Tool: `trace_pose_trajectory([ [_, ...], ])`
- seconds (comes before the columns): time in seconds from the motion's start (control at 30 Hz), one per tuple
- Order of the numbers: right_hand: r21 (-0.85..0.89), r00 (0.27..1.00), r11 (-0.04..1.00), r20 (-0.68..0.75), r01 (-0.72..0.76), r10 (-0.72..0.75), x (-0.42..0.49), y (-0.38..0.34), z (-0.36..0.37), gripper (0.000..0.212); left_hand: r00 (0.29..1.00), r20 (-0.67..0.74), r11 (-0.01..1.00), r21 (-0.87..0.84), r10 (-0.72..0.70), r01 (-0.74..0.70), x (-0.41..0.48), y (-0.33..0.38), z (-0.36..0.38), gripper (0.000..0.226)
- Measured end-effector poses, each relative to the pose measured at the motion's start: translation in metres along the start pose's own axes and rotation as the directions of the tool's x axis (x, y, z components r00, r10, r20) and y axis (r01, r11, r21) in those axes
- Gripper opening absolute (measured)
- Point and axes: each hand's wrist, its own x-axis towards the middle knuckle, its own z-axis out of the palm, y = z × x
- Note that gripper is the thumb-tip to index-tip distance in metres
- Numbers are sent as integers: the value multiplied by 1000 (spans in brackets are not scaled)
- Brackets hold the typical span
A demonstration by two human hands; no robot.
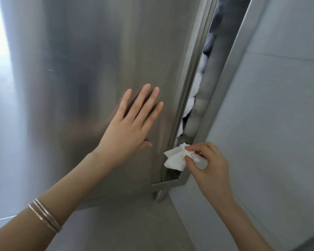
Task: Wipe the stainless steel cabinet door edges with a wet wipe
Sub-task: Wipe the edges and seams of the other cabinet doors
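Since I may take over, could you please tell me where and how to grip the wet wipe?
Pinch the wet wipe at its bunched right end, coming from the right as the right hand does; its loose part fans left against the door edge.

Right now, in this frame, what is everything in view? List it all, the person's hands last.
cabinet door: one, brushed steel grey, fills the left and middle, slightly ajar
door edge: one, steel grey, runs up the door's right side
cabinet frame: one, steel grey, right of the gap
white bundles: several, white, inside the gap; what they are cannot be told
cabinet leg: one, steel grey, under the lower corner
wall: one, pale grey tiles, far right
wet wipe: one, white, crumpled, at the lower end of the door edge
bangles: several, thin, silver, on the left forearm
left hand: one, flat on the door face, fingers straight
right hand: one, pinches the wet wipe
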Motion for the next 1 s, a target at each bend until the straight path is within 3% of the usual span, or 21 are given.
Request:
trace_pose_trajectory([
  [0.27,-17,996,996,-14,-83,83,-2,17,-16,21,1000,-19,998,-57,10,-11,31,36,2,112],
  [0.8,-2,995,995,-3,-99,99,3,23,-28,16,1000,1,998,-59,-14,14,39,50,4,112],
  [1.0,38,991,991,-3,-130,131,18,20,-16,16,998,-3,982,-177,-62,60,38,52,-6,81],
])
